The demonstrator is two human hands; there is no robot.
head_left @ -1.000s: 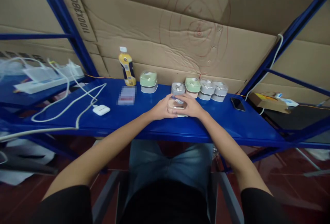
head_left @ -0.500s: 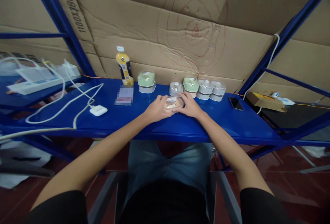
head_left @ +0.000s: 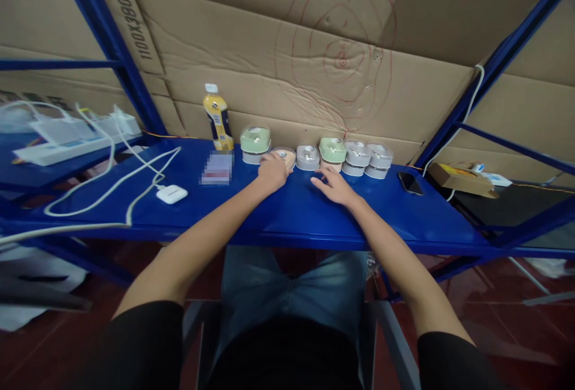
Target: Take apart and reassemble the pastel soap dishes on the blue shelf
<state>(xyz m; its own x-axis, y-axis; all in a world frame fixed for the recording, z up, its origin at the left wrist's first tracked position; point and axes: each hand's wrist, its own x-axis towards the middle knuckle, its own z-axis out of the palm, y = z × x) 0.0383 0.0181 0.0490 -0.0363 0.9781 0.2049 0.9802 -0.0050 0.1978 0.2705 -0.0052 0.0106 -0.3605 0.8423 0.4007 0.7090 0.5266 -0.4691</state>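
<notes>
My left hand (head_left: 272, 172) grips the near left side of a small peach-coloured box (head_left: 286, 157) with a clear top, partly hidden by the fingers. The box rests at the back of the blue table, between a green-over-grey stack (head_left: 256, 140) and a single grey box (head_left: 308, 157). Holding nothing, my right hand (head_left: 333, 186) is open with fingers apart, just in front of a green box (head_left: 332, 150) stacked on a peach one. Two grey stacks (head_left: 356, 158) stand further right.
A yellow drink bottle (head_left: 217, 119) and a blurred-out flat item (head_left: 217, 168) are on the left. A white earbud case (head_left: 171, 193) lies by a white cable (head_left: 103, 181). Right of the stacks are a phone (head_left: 410, 183) and an opened carton (head_left: 460, 180). Cardboard (head_left: 233, 30) lines the back.
The peach box has moved from between both hands to the back left, into the row. My right hand has let go of it and drawn slightly away; my left hand has stayed on it.
</notes>
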